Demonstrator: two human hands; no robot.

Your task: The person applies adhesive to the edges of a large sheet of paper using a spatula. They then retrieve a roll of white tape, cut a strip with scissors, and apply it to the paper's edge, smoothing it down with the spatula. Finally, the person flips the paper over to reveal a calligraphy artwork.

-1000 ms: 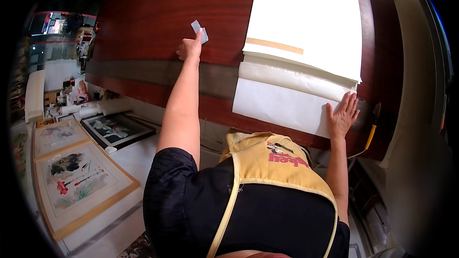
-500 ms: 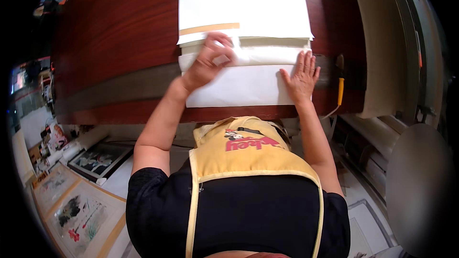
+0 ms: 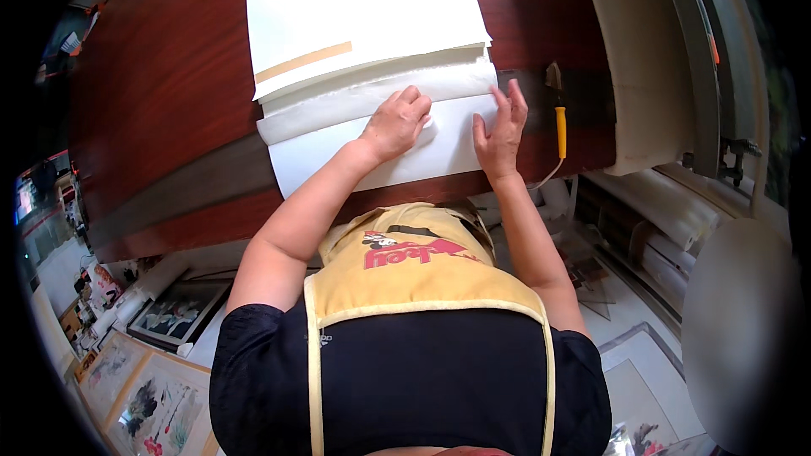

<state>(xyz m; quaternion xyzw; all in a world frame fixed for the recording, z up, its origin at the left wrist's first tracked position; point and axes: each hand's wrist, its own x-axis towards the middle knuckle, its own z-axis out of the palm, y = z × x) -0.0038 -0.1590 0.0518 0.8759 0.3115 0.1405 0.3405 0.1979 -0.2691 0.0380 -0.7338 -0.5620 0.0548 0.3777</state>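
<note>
My left hand (image 3: 397,125) is closed around a small white wad or pad (image 3: 428,124), mostly hidden under the fingers, so its kind is unclear. That hand rests on the near white sheet (image 3: 338,160), just below the curled edge of an off-white paper layer (image 3: 296,116). At the sheet's right edge, my right hand (image 3: 502,131) has its fingers apart and holds nothing. Beyond the curled layer lies a large white sheet (image 3: 363,0) with a tan strip (image 3: 304,61) along its near left edge.
Right of the papers, a yellow-handled tool (image 3: 561,131) with a flat metal tip and a cord lies on the dark red table (image 3: 169,76). Paper rolls (image 3: 667,203) sit below at the right. Framed paintings (image 3: 156,405) lean at the lower left.
My left hand has moved from the curled layer down onto the near sheet. My right hand has lifted from lying flat, its fingers now raised. The whole view has shifted and turned.
</note>
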